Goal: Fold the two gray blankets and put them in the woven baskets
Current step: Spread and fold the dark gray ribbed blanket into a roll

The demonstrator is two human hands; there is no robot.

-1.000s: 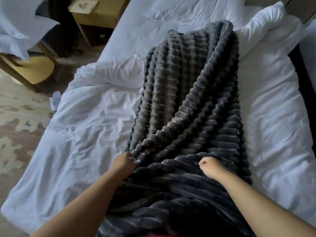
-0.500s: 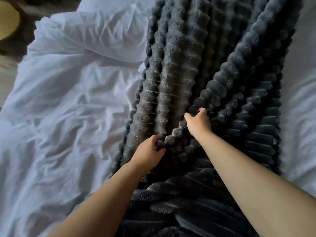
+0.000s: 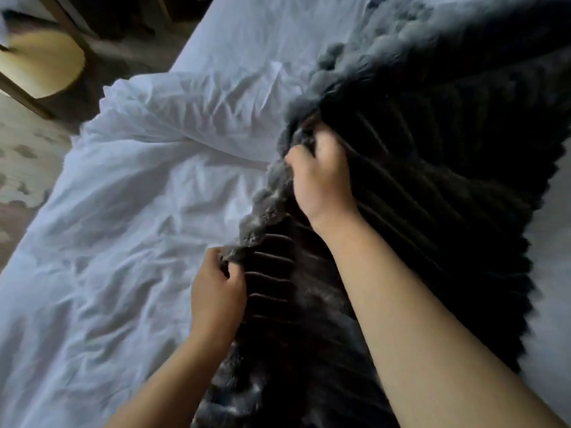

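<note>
A dark gray ribbed plush blanket (image 3: 432,168) lies lengthwise on the right half of the bed, its left edge lifted and its dark underside showing. My left hand (image 3: 216,291) is closed on that edge near me. Farther along the same edge, my right hand (image 3: 321,180) grips a bunched fold and holds it above the bed. Only one gray blanket is in view, and no woven basket shows.
The bed's rumpled white duvet (image 3: 123,227) fills the left and middle. A wooden chair with a round yellow seat (image 3: 43,66) stands on the patterned floor (image 3: 21,156) at the upper left, beside the bed's edge.
Both hands shifted to the blanket's left edge and lifted it, turning its underside up. The camera pulled back from its close view, bringing the chair and floor back in.
</note>
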